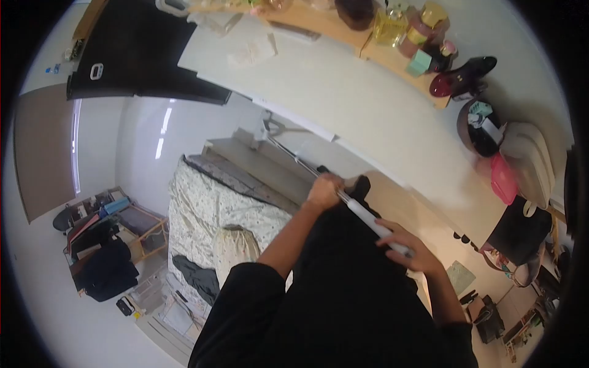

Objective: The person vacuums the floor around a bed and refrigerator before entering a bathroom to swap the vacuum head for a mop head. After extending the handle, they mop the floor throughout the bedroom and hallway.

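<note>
A long pole with a metal shaft (294, 158) and a white handle (368, 218) runs diagonally from the floor by the bed up to my body. My left hand (325, 191) is wrapped round the metal part just below the white handle. Near the upper end of the handle is my right hand (405, 245), slightly blurred, with its thumb and fingers round the white grip. The pole's far end reaches a grey-white head (268, 126) on the floor between the bed and the white desk.
The bed (202, 196) with floral bedding and clothes lies to the left. A long white desk (343, 104) crosses the upper right, its shelf (399, 70) holding bottles. A pink pouch (504, 179) and bags are at the right. A wooden rack (150, 236) stands far left.
</note>
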`<state>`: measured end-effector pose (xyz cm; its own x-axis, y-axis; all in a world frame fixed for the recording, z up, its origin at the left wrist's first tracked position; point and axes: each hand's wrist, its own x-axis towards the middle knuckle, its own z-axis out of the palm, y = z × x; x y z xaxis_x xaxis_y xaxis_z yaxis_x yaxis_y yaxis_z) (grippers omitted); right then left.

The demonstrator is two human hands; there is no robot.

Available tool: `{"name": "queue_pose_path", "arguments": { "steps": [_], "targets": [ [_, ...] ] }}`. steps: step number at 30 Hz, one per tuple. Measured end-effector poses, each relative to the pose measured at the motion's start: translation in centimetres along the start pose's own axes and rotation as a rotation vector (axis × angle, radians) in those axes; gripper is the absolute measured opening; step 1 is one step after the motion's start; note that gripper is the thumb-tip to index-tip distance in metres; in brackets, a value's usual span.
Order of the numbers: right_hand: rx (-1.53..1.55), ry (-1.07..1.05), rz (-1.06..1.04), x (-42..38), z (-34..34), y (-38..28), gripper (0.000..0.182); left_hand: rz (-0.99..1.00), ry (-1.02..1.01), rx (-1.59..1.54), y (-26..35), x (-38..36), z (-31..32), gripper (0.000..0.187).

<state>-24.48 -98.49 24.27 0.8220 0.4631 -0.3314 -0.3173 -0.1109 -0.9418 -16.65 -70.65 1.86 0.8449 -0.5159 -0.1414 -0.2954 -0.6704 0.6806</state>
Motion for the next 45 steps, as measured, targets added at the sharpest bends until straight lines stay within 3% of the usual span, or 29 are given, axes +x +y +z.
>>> {"name": "queue_pose_path", "arguments": {
  "steps": [1, 2, 3, 5, 6, 7, 9, 10, 12, 15, 17, 21, 26, 30, 33, 34, 37, 39, 42, 44, 45],
  "targets": [
    [0.066, -0.150, 0.104, 1.1, 0.2, 1.4, 0.032, -0.032, 0.054, 0.043, -1.0, -0.5, -0.1, 0.019],
    [0.128, -0.294, 0.200, 2.3, 0.2, 2.3, 0.043, -0.201, -0.137, 0.134, -1.7, -1.1, -0.4, 0.039],
    [0.131, -0.298, 0.202, 3.2, 0.1, 2.8, 0.043, -0.206, -0.138, 0.134, -1.4, -1.4, -0.4, 0.039],
    [-0.089, -0.489, 0.251, 4.9, 0.0, 3.2, 0.064, -0.408, -0.117, 0.474, 0.5, -1.1, -1.1, 0.075],
    [0.046, -0.524, 0.405, 5.4, 0.0, 2.4, 0.073, -0.490, -0.347, 0.472, 1.3, -0.3, -2.0, 0.104],
    [0.041, -0.531, 0.403, 5.9, 0.1, 1.3, 0.073, -0.498, -0.341, 0.472, 1.4, -0.6, -1.5, 0.104],
    [-0.195, -0.517, 0.684, 6.5, 0.5, -0.4, 0.067, -0.557, -0.317, 0.540, 1.7, -0.8, 0.2, 0.110],
    [-0.204, -0.516, 0.680, 6.1, 0.9, 1.3, 0.067, -0.559, -0.312, 0.558, 1.3, -1.3, 1.5, 0.115],
    [-0.812, -0.312, 0.385, 4.9, 2.1, 7.6, 0.063, -0.542, -0.337, 0.486, 3.5, -1.9, 0.6, 0.115],
    [-1.008, -0.180, 0.405, 5.4, 2.4, 11.4, 0.058, -0.472, -0.377, 0.399, 4.3, -4.2, 1.3, 0.111],
    [-1.049, -0.147, 0.452, 3.4, 0.9, 13.9, 0.057, -0.554, -0.403, 0.384, 3.3, -6.4, 1.3, 0.106],
    [-1.048, -0.174, 0.773, -6.8, -3.2, 19.3, 0.056, -0.727, -0.406, 0.411, -1.5, -12.4, 0.6, 0.100],
    [-1.095, -0.197, 0.897, -23.2, -7.9, 17.3, 0.058, -0.994, -0.390, 0.298, -6.0, -21.1, -0.4, 0.092],
    [-1.072, -0.218, 0.903, -20.6, -7.1, 16.2, 0.059, -1.160, -0.390, 0.135, -6.0, -25.5, 1.0, 0.091],
    [-1.043, -0.219, 0.810, -11.9, -4.7, 16.9, 0.060, -1.176, -0.314, -0.029, -6.1, -26.4, 3.3, 0.091],
    [-1.031, -0.226, 0.767, -8.1, -3.6, 17.5, 0.059, -1.030, -0.183, 0.078, -6.5, -27.1, 5.1, 0.089],
    [-0.930, -0.170, 0.575, 2.8, 0.5, 18.1, 0.054, -1.019, -0.212, -0.102, -5.3, -23.8, 4.3, 0.090],
    [-0.878, -0.134, 0.490, 6.3, 2.1, 18.4, 0.053, -0.960, -0.150, -0.061, -3.6, -20.6, 2.3, 0.085],
    [-0.989, -0.123, 0.548, 6.1, 1.8, 18.8, 0.054, -0.814, -0.077, -0.084, -3.5, -17.2, 0.1, 0.075],
    [-1.056, -0.124, 0.646, 1.1, -1.0, 20.6, 0.056, -0.659, 0.141, -0.163, -4.1, -15.7, -0.5, 0.067],
    [-1.075, -0.121, 0.724, -2.4, -2.4, 20.3, 0.056, -0.649, 0.134, -0.162, -4.1, -15.2, -0.8, 0.067]
  ]
}}
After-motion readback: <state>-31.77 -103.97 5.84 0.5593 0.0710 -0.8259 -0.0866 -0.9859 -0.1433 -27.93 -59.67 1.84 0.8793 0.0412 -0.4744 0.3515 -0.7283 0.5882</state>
